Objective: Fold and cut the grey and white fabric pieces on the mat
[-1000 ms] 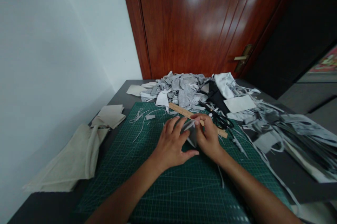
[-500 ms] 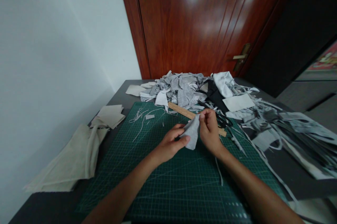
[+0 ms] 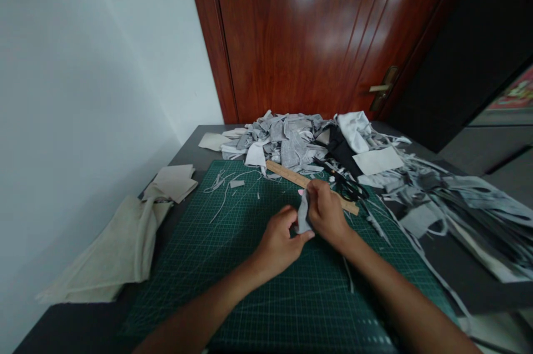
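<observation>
The small grey fabric piece [image 3: 303, 215] sits between both hands: the right hand [image 3: 327, 212] pinches its upper end, the left hand [image 3: 280, 238] its lower edge, thumb against fingers. It looks light, soft and limp, unlikely to slip or break; opposite edges seem the best hold. Just beyond the right hand lies a wooden ruler [image 3: 287, 173].

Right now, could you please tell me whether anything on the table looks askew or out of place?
Slightly: partly hidden by the right hand, the wooden ruler lies aslant on the green cutting mat, against its grid, and loose threads stray over its far left, looking untidy.
</observation>
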A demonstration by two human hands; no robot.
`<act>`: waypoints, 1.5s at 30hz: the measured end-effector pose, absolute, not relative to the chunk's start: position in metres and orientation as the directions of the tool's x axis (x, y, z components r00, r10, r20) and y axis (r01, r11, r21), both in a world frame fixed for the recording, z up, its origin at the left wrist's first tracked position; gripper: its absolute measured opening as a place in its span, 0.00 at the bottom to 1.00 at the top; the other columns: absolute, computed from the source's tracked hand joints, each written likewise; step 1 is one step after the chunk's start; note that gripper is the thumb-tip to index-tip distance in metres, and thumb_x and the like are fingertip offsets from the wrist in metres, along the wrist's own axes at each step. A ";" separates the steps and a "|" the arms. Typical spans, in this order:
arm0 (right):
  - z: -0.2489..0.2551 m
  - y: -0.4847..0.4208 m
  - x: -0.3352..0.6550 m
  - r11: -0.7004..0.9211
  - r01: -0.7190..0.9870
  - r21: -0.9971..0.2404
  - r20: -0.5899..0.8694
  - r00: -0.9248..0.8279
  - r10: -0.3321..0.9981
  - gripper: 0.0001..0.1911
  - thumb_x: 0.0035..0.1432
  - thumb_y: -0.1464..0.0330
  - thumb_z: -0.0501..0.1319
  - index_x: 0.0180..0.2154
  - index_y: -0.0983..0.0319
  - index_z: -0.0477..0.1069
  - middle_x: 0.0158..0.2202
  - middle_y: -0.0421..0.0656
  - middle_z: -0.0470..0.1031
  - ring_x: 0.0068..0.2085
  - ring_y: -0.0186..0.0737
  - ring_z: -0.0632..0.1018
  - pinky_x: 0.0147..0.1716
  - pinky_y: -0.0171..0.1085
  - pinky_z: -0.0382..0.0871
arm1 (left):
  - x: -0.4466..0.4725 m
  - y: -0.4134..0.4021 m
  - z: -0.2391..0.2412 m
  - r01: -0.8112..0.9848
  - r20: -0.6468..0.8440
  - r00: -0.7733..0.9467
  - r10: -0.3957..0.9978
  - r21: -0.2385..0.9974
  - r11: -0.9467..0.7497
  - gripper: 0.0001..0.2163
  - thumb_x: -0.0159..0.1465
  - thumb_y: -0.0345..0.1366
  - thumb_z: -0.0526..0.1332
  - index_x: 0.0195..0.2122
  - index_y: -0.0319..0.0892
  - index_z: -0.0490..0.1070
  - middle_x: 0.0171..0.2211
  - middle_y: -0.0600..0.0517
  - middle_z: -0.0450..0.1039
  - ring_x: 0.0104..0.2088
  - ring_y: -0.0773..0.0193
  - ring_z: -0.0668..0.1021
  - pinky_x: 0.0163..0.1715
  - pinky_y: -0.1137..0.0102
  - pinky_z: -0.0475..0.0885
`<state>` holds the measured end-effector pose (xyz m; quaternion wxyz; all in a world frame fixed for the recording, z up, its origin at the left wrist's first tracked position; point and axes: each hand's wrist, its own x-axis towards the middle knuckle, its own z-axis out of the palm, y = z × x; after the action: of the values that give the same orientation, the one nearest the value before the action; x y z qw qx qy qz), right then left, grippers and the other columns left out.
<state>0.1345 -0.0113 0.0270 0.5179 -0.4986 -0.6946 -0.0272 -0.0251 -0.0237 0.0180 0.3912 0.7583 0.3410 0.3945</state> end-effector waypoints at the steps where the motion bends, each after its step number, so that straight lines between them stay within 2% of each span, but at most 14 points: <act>1: 0.026 -0.010 0.138 0.488 0.769 -0.413 0.754 -0.012 0.657 0.08 0.63 0.76 0.51 0.40 0.57 0.63 0.28 0.39 0.69 0.25 0.41 0.70 0.25 0.37 0.60 | -0.026 -0.023 0.018 0.241 0.363 0.421 0.831 0.839 -0.488 0.10 0.57 0.29 0.70 0.28 0.42 0.68 0.31 0.56 0.67 0.33 0.66 0.70 0.34 0.70 0.63; 5: 0.021 -0.005 0.150 0.440 0.840 -0.316 0.782 -0.032 0.623 0.11 0.58 0.78 0.52 0.39 0.58 0.65 0.27 0.40 0.71 0.25 0.42 0.72 0.25 0.38 0.61 | -0.033 -0.014 0.023 0.381 0.431 0.343 0.835 0.748 -0.543 0.11 0.58 0.33 0.71 0.28 0.42 0.68 0.33 0.55 0.68 0.35 0.64 0.73 0.36 0.68 0.66; 12: 0.022 -0.008 0.152 0.538 0.743 -0.397 0.849 0.075 0.523 0.11 0.57 0.79 0.53 0.34 0.56 0.62 0.29 0.40 0.70 0.27 0.43 0.73 0.27 0.39 0.66 | -0.042 -0.007 0.026 0.597 0.561 0.309 0.768 0.515 -0.616 0.07 0.66 0.41 0.66 0.37 0.43 0.75 0.40 0.50 0.74 0.40 0.60 0.77 0.42 0.63 0.72; 16: 0.021 -0.008 0.150 0.532 0.719 -0.448 0.844 0.144 0.517 0.09 0.61 0.76 0.54 0.34 0.55 0.62 0.31 0.41 0.71 0.29 0.44 0.73 0.30 0.41 0.68 | -0.044 -0.012 0.030 0.707 0.616 0.432 0.659 0.223 -0.672 0.11 0.68 0.45 0.64 0.43 0.42 0.77 0.49 0.43 0.75 0.50 0.48 0.76 0.46 0.55 0.72; 18: 0.021 -0.007 0.149 0.497 0.719 -0.485 0.839 0.223 0.496 0.06 0.63 0.74 0.56 0.37 0.55 0.62 0.32 0.42 0.71 0.31 0.45 0.73 0.31 0.43 0.68 | -0.046 -0.012 0.032 0.692 0.607 0.543 0.580 0.066 -0.719 0.12 0.69 0.44 0.62 0.45 0.41 0.76 0.50 0.41 0.75 0.54 0.45 0.74 0.47 0.53 0.72; 21: 0.026 -0.004 0.147 0.474 0.645 -0.600 0.783 0.352 0.512 0.02 0.68 0.69 0.54 0.40 0.55 0.61 0.31 0.40 0.68 0.30 0.43 0.72 0.30 0.42 0.68 | -0.049 -0.011 0.035 0.527 0.558 0.734 0.387 -0.109 -0.843 0.09 0.72 0.35 0.57 0.48 0.39 0.74 0.51 0.42 0.75 0.59 0.50 0.72 0.53 0.56 0.70; 23: 0.029 -0.003 0.145 0.470 0.595 -0.652 0.742 0.376 0.555 0.04 0.70 0.68 0.51 0.39 0.55 0.60 0.30 0.38 0.66 0.28 0.41 0.70 0.29 0.40 0.67 | -0.050 -0.011 0.036 0.402 0.513 0.820 0.254 -0.200 -0.894 0.10 0.73 0.30 0.55 0.50 0.39 0.73 0.52 0.44 0.75 0.60 0.54 0.70 0.57 0.59 0.67; 25: 0.028 -0.003 0.144 0.454 0.613 -0.647 0.737 0.350 0.578 0.04 0.70 0.70 0.51 0.39 0.55 0.60 0.29 0.37 0.66 0.28 0.41 0.70 0.28 0.39 0.66 | -0.049 -0.012 0.037 0.368 0.491 0.845 0.211 -0.248 -0.896 0.10 0.73 0.28 0.53 0.49 0.39 0.73 0.51 0.45 0.75 0.60 0.55 0.71 0.58 0.60 0.66; 29: 0.018 -0.002 0.145 0.418 0.736 -0.533 0.776 0.228 0.588 0.07 0.63 0.74 0.53 0.42 0.56 0.63 0.30 0.40 0.71 0.29 0.43 0.72 0.28 0.39 0.63 | -0.049 -0.010 0.034 0.455 0.495 0.816 0.298 -0.233 -0.860 0.09 0.73 0.29 0.54 0.44 0.39 0.74 0.47 0.45 0.76 0.56 0.53 0.73 0.51 0.60 0.69; 32: 0.012 0.000 0.149 0.419 0.766 -0.487 0.793 0.188 0.579 0.10 0.61 0.75 0.54 0.43 0.57 0.64 0.31 0.41 0.72 0.29 0.44 0.74 0.29 0.40 0.65 | -0.049 -0.005 0.031 0.553 0.502 0.758 0.417 -0.154 -0.819 0.08 0.73 0.33 0.56 0.40 0.40 0.74 0.41 0.46 0.76 0.49 0.52 0.76 0.44 0.60 0.69; 35: 0.010 0.002 0.153 0.420 0.772 -0.478 0.813 0.207 0.545 0.12 0.60 0.77 0.53 0.44 0.57 0.63 0.32 0.42 0.73 0.30 0.45 0.75 0.29 0.41 0.66 | -0.048 -0.003 0.029 0.655 0.486 0.664 0.568 -0.012 -0.755 0.09 0.72 0.38 0.59 0.36 0.41 0.74 0.35 0.48 0.76 0.41 0.54 0.77 0.40 0.60 0.69; 38: 0.010 0.002 0.154 0.424 0.781 -0.459 0.833 0.212 0.511 0.13 0.59 0.78 0.53 0.43 0.56 0.63 0.32 0.42 0.73 0.30 0.45 0.75 0.30 0.42 0.68 | -0.046 -0.004 0.030 0.727 0.445 0.540 0.715 0.183 -0.662 0.12 0.70 0.46 0.62 0.36 0.43 0.73 0.35 0.48 0.77 0.38 0.54 0.78 0.39 0.62 0.68; 41: 0.008 0.001 0.153 0.442 0.790 -0.424 0.855 0.188 0.483 0.14 0.59 0.78 0.53 0.44 0.56 0.63 0.31 0.41 0.73 0.31 0.46 0.76 0.30 0.42 0.69 | -0.046 -0.005 0.033 0.781 0.366 0.441 0.820 0.294 -0.551 0.18 0.70 0.54 0.58 0.39 0.43 0.71 0.32 0.47 0.77 0.34 0.54 0.78 0.36 0.64 0.67; 45: 0.005 -0.001 0.149 0.510 0.775 -0.373 0.859 0.082 0.505 0.15 0.59 0.78 0.53 0.44 0.55 0.64 0.33 0.43 0.76 0.33 0.47 0.77 0.33 0.44 0.72 | -0.049 -0.005 0.038 0.839 0.264 0.406 0.875 0.273 -0.471 0.21 0.73 0.54 0.49 0.40 0.42 0.71 0.30 0.44 0.77 0.32 0.52 0.79 0.33 0.65 0.65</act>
<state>0.1488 -0.0007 0.0050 0.5573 -0.4800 -0.6665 -0.1214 -0.0493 -0.0048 0.0381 0.0484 0.8369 0.5120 0.1873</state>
